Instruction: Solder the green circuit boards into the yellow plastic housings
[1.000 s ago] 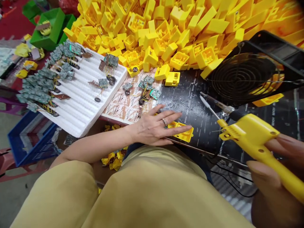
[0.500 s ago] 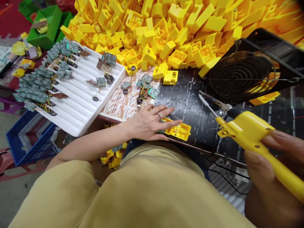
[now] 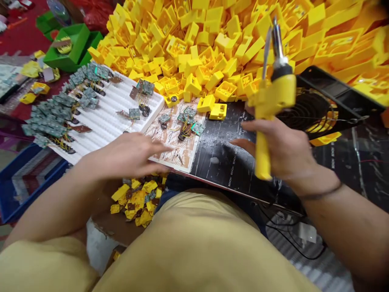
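Observation:
My right hand (image 3: pixel 282 150) grips the yellow handle of a soldering gun (image 3: pixel 277 94), raised over the right of the bench with its metal tip pointing up and away. My left hand (image 3: pixel 130 156) is at the front edge of the bench, by the white foam tray (image 3: pixel 105 115). Its fingers are stretched out and apart, with nothing visible in them. Just beyond those fingers, small green circuit boards (image 3: pixel 187 114) with yellow wires and round black parts lie on patterned paper. Two yellow plastic cases (image 3: pixel 218 111) sit behind them.
A large heap of yellow cases (image 3: pixel 209 40) covers the back. At the right stands a black fan (image 3: pixel 331 93). Green bins (image 3: pixel 68 44) are at the back left, a blue crate (image 3: pixel 27 178) at lower left. More yellow pieces (image 3: pixel 138 202) lie below the bench edge.
My left hand has moved left, off the open yellow case, which is gone from the bench edge. The soldering gun has swung up and left in my right hand.

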The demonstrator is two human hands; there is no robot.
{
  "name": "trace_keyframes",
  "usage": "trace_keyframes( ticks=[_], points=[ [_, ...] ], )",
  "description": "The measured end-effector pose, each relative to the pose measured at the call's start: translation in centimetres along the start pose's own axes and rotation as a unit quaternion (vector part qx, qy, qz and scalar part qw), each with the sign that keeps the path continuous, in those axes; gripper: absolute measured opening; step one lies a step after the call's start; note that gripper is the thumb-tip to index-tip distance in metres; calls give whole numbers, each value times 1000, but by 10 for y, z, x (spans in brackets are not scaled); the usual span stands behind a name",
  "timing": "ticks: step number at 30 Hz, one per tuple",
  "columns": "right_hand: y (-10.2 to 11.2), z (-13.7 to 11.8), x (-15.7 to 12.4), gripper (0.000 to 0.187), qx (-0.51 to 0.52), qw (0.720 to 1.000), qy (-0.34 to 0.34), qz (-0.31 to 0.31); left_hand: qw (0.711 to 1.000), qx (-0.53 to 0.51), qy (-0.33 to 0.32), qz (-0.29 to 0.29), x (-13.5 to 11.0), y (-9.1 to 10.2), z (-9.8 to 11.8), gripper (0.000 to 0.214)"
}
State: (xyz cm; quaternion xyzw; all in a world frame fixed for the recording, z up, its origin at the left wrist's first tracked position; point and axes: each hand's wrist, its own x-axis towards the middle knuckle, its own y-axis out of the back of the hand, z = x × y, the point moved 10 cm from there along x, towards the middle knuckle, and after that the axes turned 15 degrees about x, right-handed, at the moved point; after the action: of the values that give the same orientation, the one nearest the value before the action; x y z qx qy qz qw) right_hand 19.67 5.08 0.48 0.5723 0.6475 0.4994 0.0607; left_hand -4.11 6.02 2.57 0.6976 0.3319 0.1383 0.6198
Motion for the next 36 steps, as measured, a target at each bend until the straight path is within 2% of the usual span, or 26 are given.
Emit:
trace_keyframes(
  ticks=[2,4,6,7,9,12,14,15,18,20,22,25,27,29,33,36],
  points=[
    [-27,20,30,41,-22,1000,15,-14,998,22,47,41,57,-6,-8,40],
    [-54,40,53,41,-37,999,17,-36,991,-1,96,95,115,-11,-16,50],
    [-73,57,67,39,-46,997,16,-55,990,-30,109,87,162,-25,-22,64],
    [-78,62,71,39,-48,997,15,-61,990,-35,106,82,178,-30,-25,64],
    [-77,65,72,39,-50,996,13,-66,991,-48,102,79,192,-33,-32,57],
    [-52,49,58,35,-45,998,11,-50,981,-97,101,131,173,-16,-43,52],
    [-28,27,40,28,-34,999,9,-27,975,-146,78,148,151,-4,-35,49],
    [-19,14,29,24,-24,999,11,-21,975,-171,58,129,142,-4,-24,44],
    [-4,-20,-6,20,18,999,26,-19,972,-236,-4,5,122,-24,24,35],
    [-4,-31,-25,18,18,999,30,-21,975,-222,-8,-19,113,-32,46,37],
    [-2,-33,-39,19,-3,1000,28,-7,985,-172,-2,12,104,-29,54,39],
    [2,-30,-51,30,-34,999,25,21,992,-95,5,85,90,-15,55,44],
    [1,-29,-54,37,-47,998,33,25,992,-57,-20,113,80,-10,62,49],
    [-2,-30,-54,34,-72,996,48,25,991,-29,-42,127,74,-11,71,53],
    [-8,-32,-53,17,-141,988,49,45,985,-1,-22,172,66,-14,82,37],
    [-5,-40,-58,25,-169,982,41,67,975,-22,-52,216,56,-14,98,31]
  ],
)
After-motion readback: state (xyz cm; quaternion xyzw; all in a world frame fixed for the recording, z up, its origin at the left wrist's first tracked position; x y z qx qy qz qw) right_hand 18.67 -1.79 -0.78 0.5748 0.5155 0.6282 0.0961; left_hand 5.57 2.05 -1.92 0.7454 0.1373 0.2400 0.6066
